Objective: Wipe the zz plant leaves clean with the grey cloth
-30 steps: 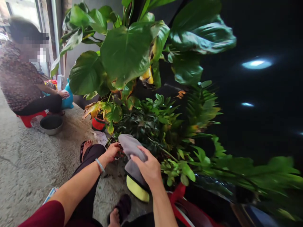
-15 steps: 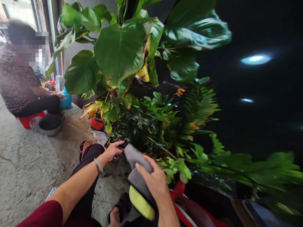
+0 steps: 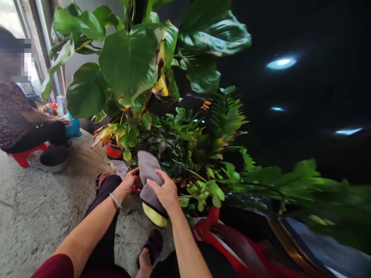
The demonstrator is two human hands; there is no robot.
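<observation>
A folded grey cloth (image 3: 148,166) with a yellow underside is gripped in my right hand (image 3: 165,191), thumb on top. My left hand (image 3: 130,182), below a pale bangle, reaches in right beside the cloth. Its fingers are closed, their tips partly hidden behind the cloth, and what they hold cannot be made out. Dark-leaved plants (image 3: 165,143) stand just beyond both hands. Above them spreads a large-leaved plant (image 3: 127,65) with some yellow and brown leaves, growing from a red pot (image 3: 114,151).
At left a person (image 3: 17,112) sits on a red stool (image 3: 27,153), near a grey basin (image 3: 55,159) and a blue object (image 3: 72,126). A printed paper (image 3: 119,167) lies beside the pot. Low branches (image 3: 261,179) extend right, above a red-and-white item (image 3: 220,241).
My right hand has brought the cloth leftward and up, close against my left hand. My left hand has shifted slightly left, its fingertips now partly covered. The view has turned a little right.
</observation>
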